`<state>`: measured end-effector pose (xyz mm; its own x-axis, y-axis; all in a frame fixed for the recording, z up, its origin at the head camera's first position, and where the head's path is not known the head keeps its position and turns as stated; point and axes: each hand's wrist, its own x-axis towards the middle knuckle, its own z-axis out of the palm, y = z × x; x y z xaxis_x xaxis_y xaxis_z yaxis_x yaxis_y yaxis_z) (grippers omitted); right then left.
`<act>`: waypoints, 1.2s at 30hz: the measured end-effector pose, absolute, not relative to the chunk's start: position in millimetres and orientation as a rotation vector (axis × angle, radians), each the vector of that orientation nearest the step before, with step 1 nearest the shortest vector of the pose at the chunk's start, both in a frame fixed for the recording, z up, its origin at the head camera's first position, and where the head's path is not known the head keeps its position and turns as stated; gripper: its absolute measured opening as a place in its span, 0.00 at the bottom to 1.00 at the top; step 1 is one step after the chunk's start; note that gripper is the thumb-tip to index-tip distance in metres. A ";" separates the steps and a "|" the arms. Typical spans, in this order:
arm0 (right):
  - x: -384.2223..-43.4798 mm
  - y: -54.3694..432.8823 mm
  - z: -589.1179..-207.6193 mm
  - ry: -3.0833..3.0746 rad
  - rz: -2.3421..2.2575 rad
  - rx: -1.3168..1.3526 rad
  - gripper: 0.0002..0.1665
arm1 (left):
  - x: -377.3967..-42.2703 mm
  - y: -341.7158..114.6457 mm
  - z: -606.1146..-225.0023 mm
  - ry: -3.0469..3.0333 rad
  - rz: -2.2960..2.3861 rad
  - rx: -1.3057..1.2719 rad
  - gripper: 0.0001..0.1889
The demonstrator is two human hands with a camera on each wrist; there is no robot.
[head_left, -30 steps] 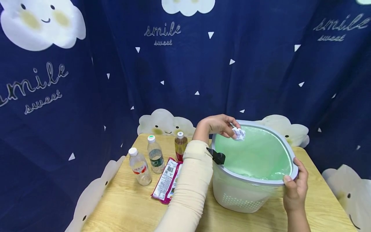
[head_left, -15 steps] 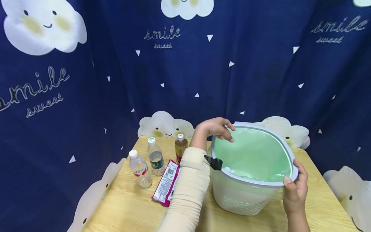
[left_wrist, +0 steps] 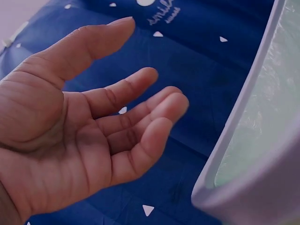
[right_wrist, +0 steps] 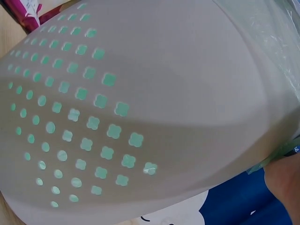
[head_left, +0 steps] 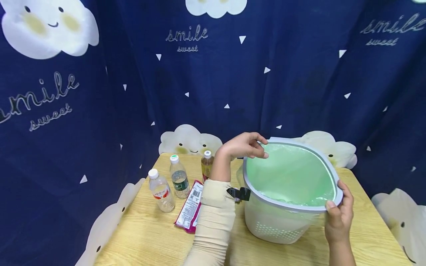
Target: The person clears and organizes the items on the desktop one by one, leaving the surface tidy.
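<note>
Judging by the layout, tidying only partly done: three bottles, one clear (head_left: 161, 195), one green-capped (head_left: 178, 181) and one amber (head_left: 207, 164), plus a pink snack wrapper (head_left: 190, 209), left on the bench (head_left: 139, 236) beside the white bin (head_left: 276, 221). Left hand (head_left: 244, 146) empty above the bin's far rim, fingers relaxed and loosely spread (left_wrist: 154, 136); right hand (head_left: 339, 216) gripping the near rim, thumb hooked over the edge. Bin lined with a green bag (head_left: 293, 177), contents hidden below the rim from here.
</note>
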<state>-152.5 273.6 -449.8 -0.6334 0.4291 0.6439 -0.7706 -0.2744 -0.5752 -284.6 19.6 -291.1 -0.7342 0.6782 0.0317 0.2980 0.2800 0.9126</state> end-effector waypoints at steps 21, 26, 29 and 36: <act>-154.3 273.1 -446.9 -1.157 1.977 0.481 0.34 | -212.7 2.6 -304.5 2.401 1.857 0.961 0.20; -154.7 273.3 -447.2 -1.157 1.979 0.481 0.35 | -203.1 -2.5 -309.7 2.419 1.932 0.928 0.20; -154.4 274.1 -448.8 -1.160 1.973 0.476 0.34 | -201.4 -4.4 -316.6 2.417 1.974 0.922 0.20; -155.1 276.2 -452.3 -1.164 1.991 0.487 0.35 | -195.9 -9.3 -331.2 2.465 2.013 0.909 0.21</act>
<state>-155.1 276.2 -452.3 -0.6351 0.4221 0.6468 -0.7707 -0.2913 -0.5667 -195.9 -9.3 -331.2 -0.8361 0.3045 0.4563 0.5079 0.1155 0.8536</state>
